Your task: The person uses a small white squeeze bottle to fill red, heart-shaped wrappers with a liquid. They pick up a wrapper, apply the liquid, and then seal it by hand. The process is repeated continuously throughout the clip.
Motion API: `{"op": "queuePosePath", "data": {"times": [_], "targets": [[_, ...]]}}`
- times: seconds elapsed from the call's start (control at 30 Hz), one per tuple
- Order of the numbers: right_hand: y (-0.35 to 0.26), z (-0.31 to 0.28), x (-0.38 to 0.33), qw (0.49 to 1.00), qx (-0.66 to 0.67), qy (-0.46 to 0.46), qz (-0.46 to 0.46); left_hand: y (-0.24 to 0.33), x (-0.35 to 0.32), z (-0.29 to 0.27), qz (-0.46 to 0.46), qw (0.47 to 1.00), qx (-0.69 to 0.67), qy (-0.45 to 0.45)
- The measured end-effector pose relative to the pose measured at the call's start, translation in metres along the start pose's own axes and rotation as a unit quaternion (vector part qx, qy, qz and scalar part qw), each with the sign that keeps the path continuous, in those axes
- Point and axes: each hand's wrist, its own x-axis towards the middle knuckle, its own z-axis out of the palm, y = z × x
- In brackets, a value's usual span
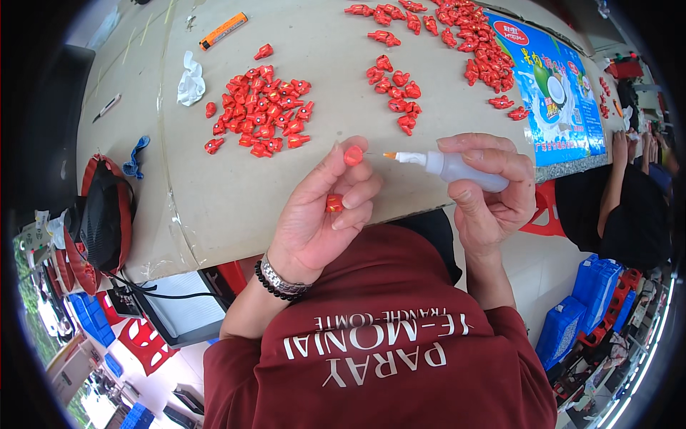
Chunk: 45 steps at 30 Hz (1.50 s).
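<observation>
I see a small red plastic piece (353, 155) pinched at the fingertips of my left hand (321, 211), between thumb and forefinger, its round face turned up. A second red piece (334, 203) sits lower in the same hand, tucked under the curled middle fingers, so that hand is closed on both. Just to the right of the pinched piece, a thin needle tip points at it from a small white squeeze bottle (451, 166) with an orange nozzle; the tip is near the piece, but I cannot tell whether it touches. My right hand (493, 193) is wrapped around the bottle's body, thumb on top, holding it roughly level. Both hands are over the near edge of the counter (236, 193), which is covered in pale cardboard. A beaded bracelet and a metal watch band (281, 282) circle my left wrist.

Beyond the left hand lies a dense cluster of red pieces (261, 111); beyond the gap between the hands is a smaller group (395, 89), and farther past the right hand a long scatter (464, 32) runs onto a blue printed sheet (561, 93). Far beyond the left hand lie a crumpled white tissue (191, 79) and an orange utility knife (224, 30).
</observation>
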Motion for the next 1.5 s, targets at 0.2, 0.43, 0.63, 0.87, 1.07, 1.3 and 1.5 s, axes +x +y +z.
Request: {"op": "queuePosePath", "data": {"times": [0.2, 0.43, 0.63, 0.87, 1.07, 1.3, 1.5], "targets": [[0.002, 0.002, -0.001, 0.998, -0.047, -0.014, -0.035, -0.004, -0.001, -0.003, 0.002, 1.0, -0.002, 0.021], [-0.003, 0.007, -0.001, 0.993, -0.108, -0.027, -0.051, -0.005, -0.002, -0.006, 0.008, 1.0, -0.022, 0.015], [-0.002, 0.012, 0.0, 0.988, -0.133, -0.038, -0.064, -0.007, -0.002, -0.004, 0.011, 1.0, -0.003, 0.028], [0.0, 0.014, -0.001, 0.987, -0.139, -0.048, -0.07, -0.007, -0.002, -0.004, 0.013, 0.999, 0.012, 0.042], [-0.001, 0.016, 0.001, 0.985, -0.147, -0.051, -0.073, -0.007, -0.002, -0.004, 0.01, 0.999, 0.016, 0.043], [0.003, 0.015, 0.001, 0.983, -0.148, -0.048, -0.095, -0.006, -0.002, -0.004, 0.015, 0.999, -0.008, 0.039], [0.002, 0.015, 0.0, 0.979, -0.164, -0.049, -0.106, -0.007, -0.002, -0.003, 0.027, 0.997, 0.039, 0.056]]}}
